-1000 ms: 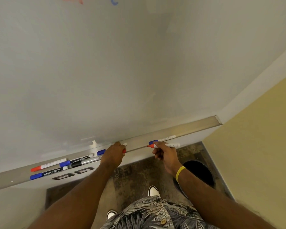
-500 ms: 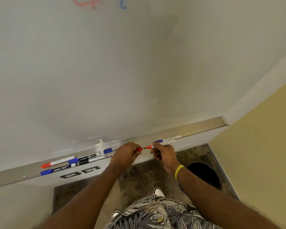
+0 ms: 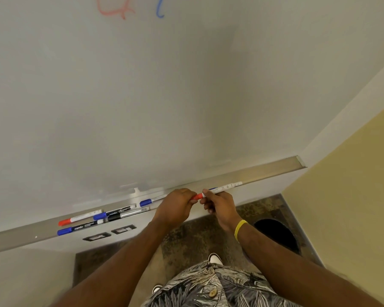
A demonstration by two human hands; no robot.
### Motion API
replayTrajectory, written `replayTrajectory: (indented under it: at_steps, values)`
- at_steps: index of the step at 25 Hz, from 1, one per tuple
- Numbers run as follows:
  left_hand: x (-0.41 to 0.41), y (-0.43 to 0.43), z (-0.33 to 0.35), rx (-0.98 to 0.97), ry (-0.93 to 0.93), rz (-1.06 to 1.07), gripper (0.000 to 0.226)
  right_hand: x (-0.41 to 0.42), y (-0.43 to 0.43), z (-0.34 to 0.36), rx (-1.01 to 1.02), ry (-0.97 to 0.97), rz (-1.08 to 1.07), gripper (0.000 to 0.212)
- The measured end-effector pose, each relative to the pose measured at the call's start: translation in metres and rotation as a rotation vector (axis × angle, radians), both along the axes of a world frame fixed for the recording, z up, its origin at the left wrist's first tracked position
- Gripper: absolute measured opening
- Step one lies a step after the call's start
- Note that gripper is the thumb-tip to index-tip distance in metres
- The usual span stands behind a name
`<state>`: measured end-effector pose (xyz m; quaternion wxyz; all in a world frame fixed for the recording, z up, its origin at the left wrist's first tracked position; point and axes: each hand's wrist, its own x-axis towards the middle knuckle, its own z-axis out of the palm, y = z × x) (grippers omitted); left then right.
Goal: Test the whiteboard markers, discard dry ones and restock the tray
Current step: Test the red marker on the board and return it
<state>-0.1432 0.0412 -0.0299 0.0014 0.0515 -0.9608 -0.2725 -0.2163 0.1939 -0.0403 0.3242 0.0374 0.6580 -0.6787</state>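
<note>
My right hand (image 3: 221, 206) grips a white-barrelled red marker (image 3: 202, 194) just in front of the metal tray (image 3: 266, 171) under the whiteboard (image 3: 164, 96). My left hand (image 3: 175, 206) pinches the marker's red cap (image 3: 196, 196) against its left end. Whether the cap is fully seated is hidden by my fingers. A blue-capped marker (image 3: 227, 186) lies in the tray right behind my right hand. Further left the tray holds a red-capped marker (image 3: 80, 218), several blue-capped ones (image 3: 80, 228) and a black-and-silver one (image 3: 129, 214).
Red (image 3: 113, 9) and blue (image 3: 160, 9) test scribbles show at the top of the board. A dark round bin (image 3: 275, 234) stands on the floor at the right, beside the yellow wall (image 3: 353, 196). Two black wall sockets (image 3: 109, 233) sit below the tray.
My left hand has moved right, bringing the red cap from the tray edge up to the end of the marker in my right hand. The view has tilted up slightly.
</note>
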Motion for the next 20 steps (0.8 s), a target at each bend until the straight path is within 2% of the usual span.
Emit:
replayTrajectory:
  at_steps: [4,7,12,15,20]
  values:
    - [-0.007,0.003,0.011,-0.048,-0.051,-0.072,0.026,0.003,0.006,0.0,-0.11,-0.083,-0.018,0.022]
    - [-0.009,0.004,0.009,-0.054,-0.092,-0.063,0.025,0.001,0.009,-0.003,-0.102,-0.099,0.01,0.023]
    - [-0.003,0.001,-0.012,0.014,-0.15,0.055,0.027,-0.002,0.018,-0.024,0.143,-0.018,0.121,0.028]
    - [0.011,-0.02,-0.026,0.031,-0.135,0.156,0.026,-0.005,0.039,-0.042,0.284,0.039,0.169,0.022]
    - [0.015,-0.045,-0.044,-0.023,-0.134,0.215,0.03,-0.007,0.059,-0.059,0.416,0.092,0.234,0.017]
